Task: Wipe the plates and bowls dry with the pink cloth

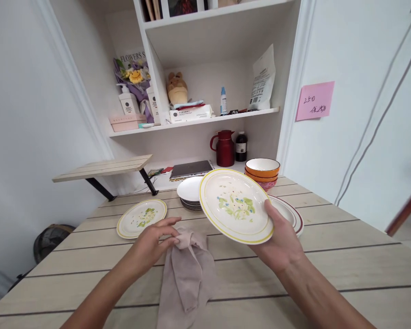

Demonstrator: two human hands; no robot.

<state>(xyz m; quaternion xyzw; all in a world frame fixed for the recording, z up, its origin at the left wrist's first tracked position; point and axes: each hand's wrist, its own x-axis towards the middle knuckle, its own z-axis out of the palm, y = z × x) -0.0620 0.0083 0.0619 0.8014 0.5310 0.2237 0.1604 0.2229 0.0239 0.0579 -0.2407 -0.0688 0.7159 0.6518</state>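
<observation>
Planks (349,269) of pale wood, parted by dark seams, form a table that runs back to white shelving (212,45). A pink note (314,100) sticks to the pale wall (366,41) on the right; a low stand (102,168) with black legs is at the back left. Near the shelving are a dark red jug (225,150), stacked bowls (263,172), orange ones uppermost, and a stack of white-topped plates (189,188). The yellow-rimmed plate (235,205) is raised above the table, tilted so its glossy cream face shows green leaves, white blossoms and small blue flowers. The right hand (283,242) grips its near right edge, thumb on top. The left hand (155,241) pinches a dusty-pink cloth (188,278) that drapes in folds. A similar floral plate (142,218) lies flat beyond the left hand.
</observation>
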